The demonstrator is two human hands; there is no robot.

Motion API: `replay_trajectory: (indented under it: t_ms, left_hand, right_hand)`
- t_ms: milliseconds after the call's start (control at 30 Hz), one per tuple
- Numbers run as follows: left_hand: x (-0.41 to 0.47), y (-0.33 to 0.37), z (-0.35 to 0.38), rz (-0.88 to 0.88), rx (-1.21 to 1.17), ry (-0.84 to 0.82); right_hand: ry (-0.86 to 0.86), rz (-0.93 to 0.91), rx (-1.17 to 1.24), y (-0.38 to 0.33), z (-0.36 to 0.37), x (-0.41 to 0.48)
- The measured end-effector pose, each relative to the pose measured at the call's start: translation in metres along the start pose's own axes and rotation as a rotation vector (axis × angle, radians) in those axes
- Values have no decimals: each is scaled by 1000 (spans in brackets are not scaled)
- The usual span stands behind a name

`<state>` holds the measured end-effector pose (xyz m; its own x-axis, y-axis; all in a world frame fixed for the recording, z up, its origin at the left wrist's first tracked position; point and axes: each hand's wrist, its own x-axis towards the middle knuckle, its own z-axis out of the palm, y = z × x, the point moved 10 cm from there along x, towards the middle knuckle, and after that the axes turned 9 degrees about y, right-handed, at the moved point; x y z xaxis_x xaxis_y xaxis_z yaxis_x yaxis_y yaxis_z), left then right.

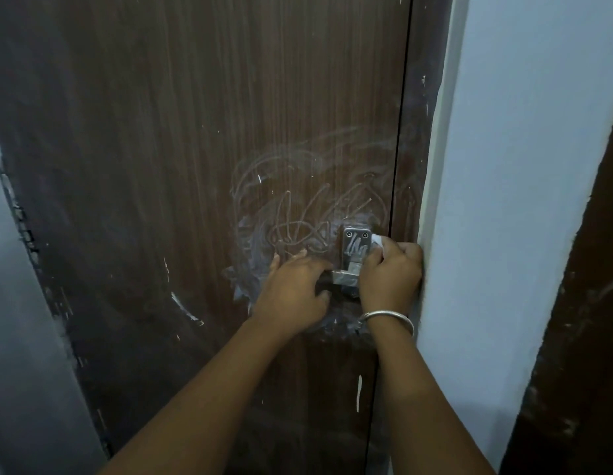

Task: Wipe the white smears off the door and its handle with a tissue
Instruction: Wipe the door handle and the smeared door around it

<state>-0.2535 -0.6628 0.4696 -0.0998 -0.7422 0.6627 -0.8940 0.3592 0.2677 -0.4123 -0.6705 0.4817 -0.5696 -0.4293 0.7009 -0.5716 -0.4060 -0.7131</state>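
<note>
A dark brown wooden door [195,166] fills most of the view, seen from above by the person facing it. White smears [298,207] swirl and loop across the wood around and above a metal handle [346,272] near the door's right edge. The handle's upright silver plate [357,246] carries white scribbles of its own.

The left hand [291,289] lies over the left part of the handle's lever, fingers curled loosely toward it and slightly apart; whether they actually grip the lever cannot be told, since the hand hides it. The right hand [390,275] is just to the right of the plate, fingers bunched together and clamped on a small white tissue [378,241], which pokes out above the knuckles and touches the plate's upper right edge. A silver bangle [389,320] circles the right wrist.

A pale blue wall [520,200] stands to the right of the door, close against the right hand. More dark wood with faint white marks shows at the far right.
</note>
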Motion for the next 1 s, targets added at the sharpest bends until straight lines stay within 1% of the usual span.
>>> replay_trajectory:
  t_ms: [100,300,533,767,933,1000]
  left_hand:
    - [-1,-1,0,-8,-27,9]
    - [1,0,-2,-7,-31,1]
    - [3,2,-1,-4,-11,-4]
    - [0,0,1,-6,-3,-13]
    - [1,1,0,-27,-21,-8]
    - [-1,1,-1,-33,-34,6]
  right_hand:
    - [-44,33,-62,7,1,-2]
    - [11,43,55,-5,0,10]
    - [-71,100,-12,19,4,-11]
    - [-8,54,41,-4,4,6]
    - [-58,145,7,34,2,-26]
    - [-68,146,7,35,1,-27]
